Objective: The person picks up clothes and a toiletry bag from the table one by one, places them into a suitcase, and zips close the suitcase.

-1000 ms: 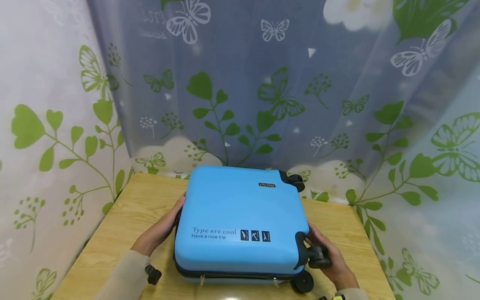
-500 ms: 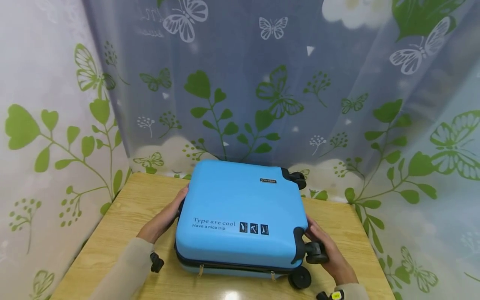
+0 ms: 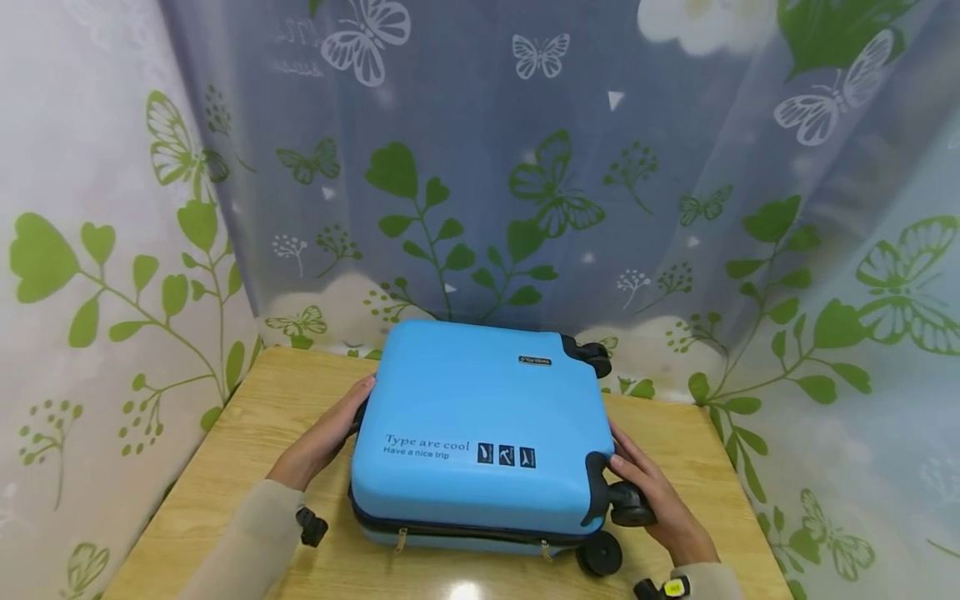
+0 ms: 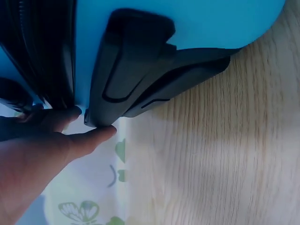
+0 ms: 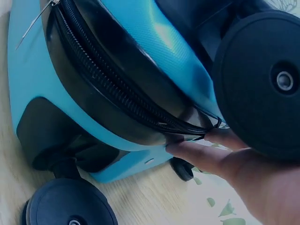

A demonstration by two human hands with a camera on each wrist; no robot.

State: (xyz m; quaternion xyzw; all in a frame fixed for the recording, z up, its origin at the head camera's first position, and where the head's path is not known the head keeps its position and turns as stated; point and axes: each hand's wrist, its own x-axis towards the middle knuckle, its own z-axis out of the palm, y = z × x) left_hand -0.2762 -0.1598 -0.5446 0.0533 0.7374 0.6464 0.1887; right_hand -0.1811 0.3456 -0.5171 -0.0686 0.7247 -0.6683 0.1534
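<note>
- Blue suitcase (image 3: 480,433) lay flat on its broad side at centre of the head view, on the wooden tabletop (image 3: 247,467), zip seam facing you at the lower edge; that pose kept it stable and put both short ends within reach.
- Your left hand (image 3: 318,446) sat left of centre against the case's left end. In the left wrist view the fingers (image 4: 91,138) were straight and touched the tip of the black handle mount (image 4: 136,65), not wrapped round it; looked like bracing rather than gripping.
- Your right hand (image 3: 656,500) sat lower right, at the wheel end. The fingers (image 5: 197,152) lay fairly straight against the shell just under the zip (image 5: 117,89), beside the upper near wheel (image 3: 628,504). I couldn't tell whether the thumb hooked that wheel.
- Hands on opposite ends suggested you steadied or squared the case between them.
- Lower near wheel (image 3: 600,552) rested at the tabletop's front; far wheel (image 3: 592,357) stuck out at upper right of the case.
- Butterfly curtain (image 3: 525,167) hung behind.
</note>
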